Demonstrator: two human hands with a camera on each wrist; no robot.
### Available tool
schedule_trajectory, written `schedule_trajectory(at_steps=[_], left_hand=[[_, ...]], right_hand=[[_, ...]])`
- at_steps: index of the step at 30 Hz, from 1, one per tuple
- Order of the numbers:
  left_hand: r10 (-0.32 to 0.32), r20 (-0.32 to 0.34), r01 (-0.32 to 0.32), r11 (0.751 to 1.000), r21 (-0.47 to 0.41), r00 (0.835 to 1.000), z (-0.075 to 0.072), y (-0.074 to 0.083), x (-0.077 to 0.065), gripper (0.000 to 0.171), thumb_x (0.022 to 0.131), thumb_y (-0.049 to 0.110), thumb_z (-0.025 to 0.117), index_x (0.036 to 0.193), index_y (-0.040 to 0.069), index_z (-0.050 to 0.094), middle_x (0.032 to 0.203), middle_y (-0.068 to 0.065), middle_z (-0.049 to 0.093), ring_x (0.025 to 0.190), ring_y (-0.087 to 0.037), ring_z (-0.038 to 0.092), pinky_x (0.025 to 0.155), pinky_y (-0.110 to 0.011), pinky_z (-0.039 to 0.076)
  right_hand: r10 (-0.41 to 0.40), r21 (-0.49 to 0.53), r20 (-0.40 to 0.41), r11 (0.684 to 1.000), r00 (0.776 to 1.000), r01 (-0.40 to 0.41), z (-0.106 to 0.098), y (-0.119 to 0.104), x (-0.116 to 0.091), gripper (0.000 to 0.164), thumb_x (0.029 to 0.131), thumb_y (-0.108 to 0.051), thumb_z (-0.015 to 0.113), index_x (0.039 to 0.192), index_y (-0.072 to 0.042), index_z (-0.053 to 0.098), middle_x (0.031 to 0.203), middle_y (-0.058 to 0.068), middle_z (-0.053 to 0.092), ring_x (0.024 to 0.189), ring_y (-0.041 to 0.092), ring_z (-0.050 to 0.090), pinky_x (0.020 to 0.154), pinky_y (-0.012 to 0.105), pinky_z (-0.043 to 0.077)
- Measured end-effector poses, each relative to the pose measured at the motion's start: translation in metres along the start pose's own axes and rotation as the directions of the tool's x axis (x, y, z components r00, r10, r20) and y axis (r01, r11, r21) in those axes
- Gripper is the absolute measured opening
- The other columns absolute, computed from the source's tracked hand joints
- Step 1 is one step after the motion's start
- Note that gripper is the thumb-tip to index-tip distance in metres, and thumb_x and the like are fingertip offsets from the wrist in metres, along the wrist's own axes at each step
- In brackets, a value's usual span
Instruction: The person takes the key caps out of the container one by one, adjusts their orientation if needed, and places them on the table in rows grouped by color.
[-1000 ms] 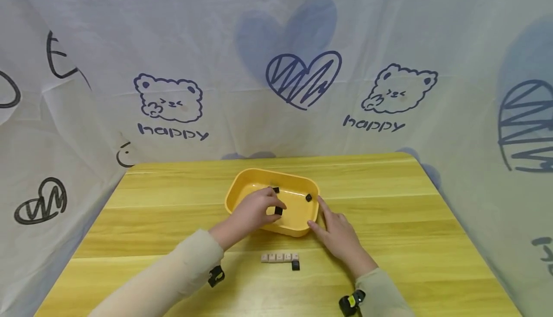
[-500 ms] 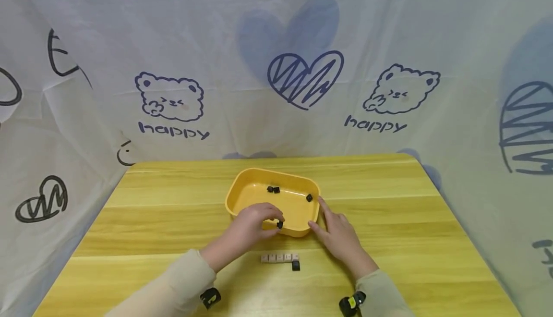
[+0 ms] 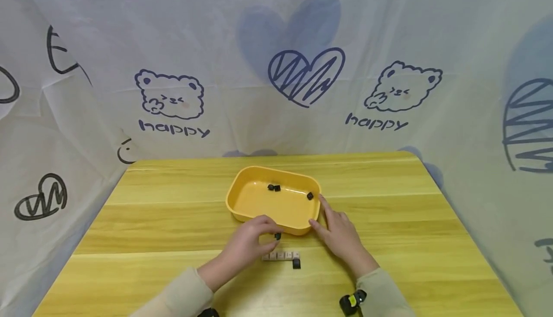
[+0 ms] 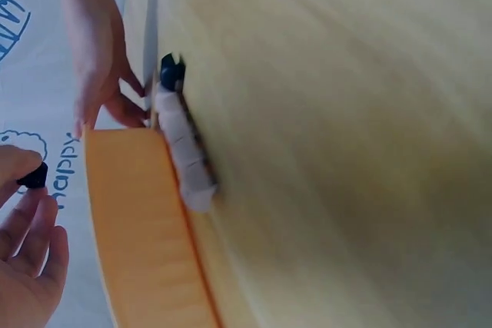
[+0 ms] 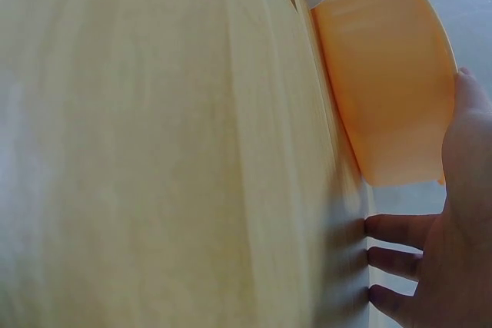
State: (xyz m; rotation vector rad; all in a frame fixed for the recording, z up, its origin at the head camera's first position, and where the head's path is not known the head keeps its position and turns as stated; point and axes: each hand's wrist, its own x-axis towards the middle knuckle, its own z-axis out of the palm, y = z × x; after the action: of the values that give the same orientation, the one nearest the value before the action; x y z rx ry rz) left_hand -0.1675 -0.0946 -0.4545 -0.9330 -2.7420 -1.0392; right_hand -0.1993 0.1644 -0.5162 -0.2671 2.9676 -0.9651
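Observation:
My left hand (image 3: 246,242) pinches a black keycap (image 3: 278,236) between thumb and fingertips. It hovers just in front of a yellow plastic tray (image 3: 248,217); the left wrist view shows this pinched black keycap (image 4: 34,176) as well. On the table below lies a row of several pale keycaps (image 3: 281,255), its left end partly behind the hand. One black keycap (image 3: 296,263) sits against the near side of the row's right end. My right hand (image 3: 343,235) touches the tray's right corner, thumb at the rim and straight fingers reaching down to the table.
Inside the tray, two black keycaps (image 3: 274,188) lie near the far wall and another black keycap (image 3: 309,196) near the right end. The wooden table (image 3: 402,225) ends before a printed cloth backdrop (image 3: 276,129).
My left hand has brought the black keycap out of the tray, over its near rim and toward me. The right hand has stayed at the tray's corner.

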Motion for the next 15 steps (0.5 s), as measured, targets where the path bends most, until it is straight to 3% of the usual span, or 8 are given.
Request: schedule_trajectory(at_steps=[6,10,15], left_hand=[[0.007,-0.026,-0.008,0.999,-0.048,1.000,0.015,-0.002,-0.008,0.023,0.079,0.002,0.079,0.101,0.006,0.075,0.100,-0.001,0.071,0.083,-0.008,0.064,0.076,-0.028,0.054],[-0.043,-0.017,0.040,0.991,-0.124,0.999,0.027,-0.002,-0.014,0.022,0.078,0.000,0.079,0.100,0.002,0.075,0.096,-0.004,0.073,0.071,-0.002,0.060,0.067,-0.021,0.053],[-0.116,0.012,0.116,0.983,-0.142,0.993,0.038,-0.002,-0.018,0.022,0.078,-0.001,0.077,0.099,0.004,0.076,0.088,0.000,0.071,0.065,0.002,0.055,0.059,-0.019,0.049]], right_hand=[[-0.008,-0.004,-0.001,1.000,1.000,0.008,0.001,0.000,-0.001,0.077,0.097,-0.057,0.046,0.158,-0.027,0.010,0.147,0.017,0.043,0.124,0.040,0.045,0.101,0.059,0.033],[-0.010,-0.005,-0.001,1.000,1.000,0.010,0.001,0.000,-0.001,0.077,0.097,-0.060,0.044,0.158,-0.028,0.009,0.148,0.016,0.042,0.124,0.039,0.045,0.101,0.059,0.033],[-0.016,-0.009,-0.003,1.000,1.000,0.016,0.002,0.002,0.000,0.078,0.096,-0.062,0.042,0.158,-0.026,0.010,0.148,0.017,0.042,0.124,0.040,0.045,0.101,0.060,0.033]])
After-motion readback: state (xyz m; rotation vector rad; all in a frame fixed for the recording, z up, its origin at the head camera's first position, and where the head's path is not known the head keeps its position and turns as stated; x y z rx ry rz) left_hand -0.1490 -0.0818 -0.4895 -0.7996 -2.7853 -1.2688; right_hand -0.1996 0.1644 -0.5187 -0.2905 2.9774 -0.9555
